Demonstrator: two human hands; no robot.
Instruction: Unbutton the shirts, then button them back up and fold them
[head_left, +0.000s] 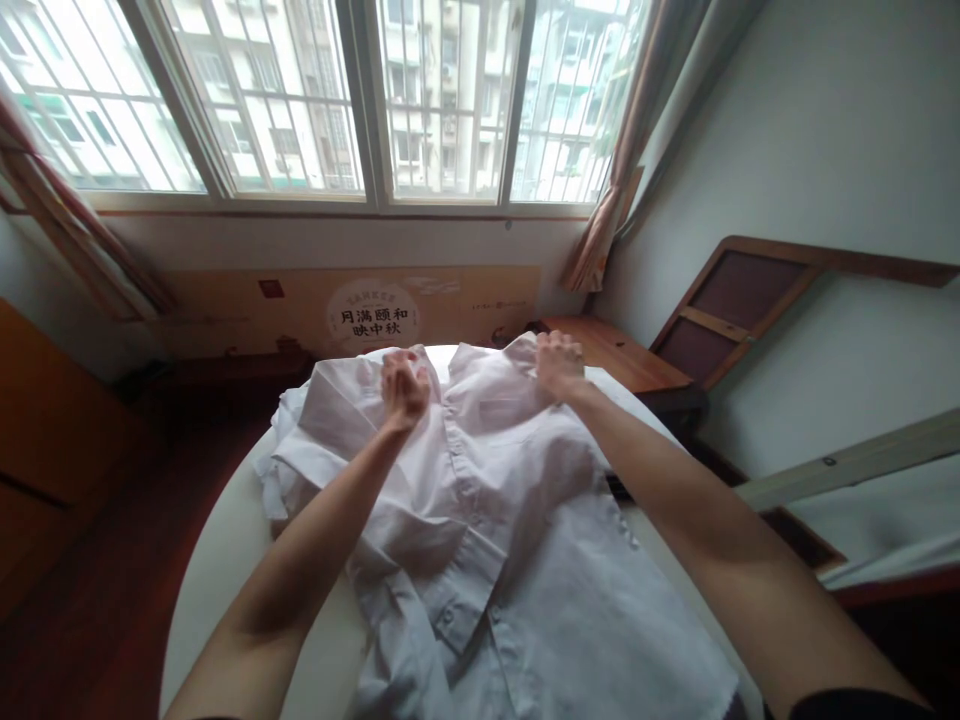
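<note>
Your left hand (405,390) is on the upper part of the white shirt (540,540), close to the collar, with the fingers curled. Whether cloth is pinched in it cannot be told. Your right hand (559,362) is at the shirt's far edge, on the shoulder to the right of the collar, fingers bent down over the fabric; its grip on the cloth also cannot be confirmed.

The shirt lies below and between both hands on the round table (202,600), collar end away from you, hem end toward you. Creases are noted throughout. The button placket (452,440) begins between your hands and runs toward you. Nearer to you than your left hand, a sleeve lies across the shirt front, its buttoned cuff (469,590) near the placket. Bunched cloth is found left of your left hand, at the table's side.

Beyond your right hand and to its right stands a wooden table (622,350); farther right, a wood-framed panel (739,295) leans at a tilt by the wall. Beyond your left hand is a printed banner (300,300), below the barred window (442,100). A curtain (596,245) hangs beyond your right hand.
</note>
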